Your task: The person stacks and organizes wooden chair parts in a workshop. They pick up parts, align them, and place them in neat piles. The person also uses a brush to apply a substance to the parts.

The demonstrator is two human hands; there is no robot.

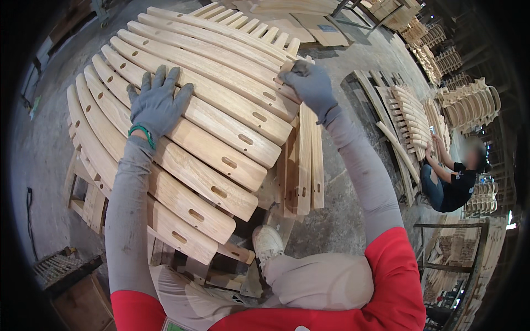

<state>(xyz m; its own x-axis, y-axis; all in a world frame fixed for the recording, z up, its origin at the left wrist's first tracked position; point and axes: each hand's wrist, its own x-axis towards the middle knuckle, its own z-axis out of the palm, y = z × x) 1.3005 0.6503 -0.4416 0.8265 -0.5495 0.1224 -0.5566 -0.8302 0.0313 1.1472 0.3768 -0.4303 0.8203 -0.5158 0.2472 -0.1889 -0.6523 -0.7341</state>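
Observation:
A row of long, curved pale wooden slats (229, 129) lies before me, each with a slotted hole near its right end. On the middle slats my left hand (159, 102), in a grey glove, rests flat with its fingers spread. My right hand (309, 84), gloved alike, is closed at the right ends of the far slats. Its fingers are pinched around something small and brownish, which they mostly cover, so I cannot make out what it is. Round holes mark the slats' left parts.
More wooden pieces (303, 165) stand below the slats' right ends. My shoe (268, 243) is beneath the near right edge. To the right, another person (455, 179) sits handling a similar row of slats (409, 118). A metal rack (450, 265) stands lower right; flat cardboard (320, 30) lies beyond.

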